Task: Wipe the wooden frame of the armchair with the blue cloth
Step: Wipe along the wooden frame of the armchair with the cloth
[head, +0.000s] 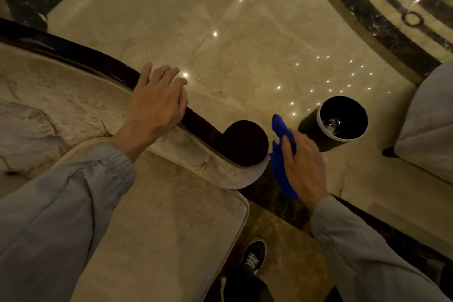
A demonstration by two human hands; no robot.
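The armchair's dark wooden frame (93, 59) curves along the top of the beige padded back and ends in a round scroll (245, 142). My left hand (157, 103) rests flat on the frame rail, fingers spread, holding nothing. My right hand (304, 167) grips the blue cloth (282, 130) just right of the scroll, close to the end of the armrest. Whether the cloth touches the wood I cannot tell.
A black cylindrical bin (335, 122) with litter inside stands on the marble floor right of the cloth. Another pale upholstered seat (429, 135) is at the right edge. The armchair's beige seat cushion (166, 228) lies below my arms; my dark shoe (255, 255) is beside it.
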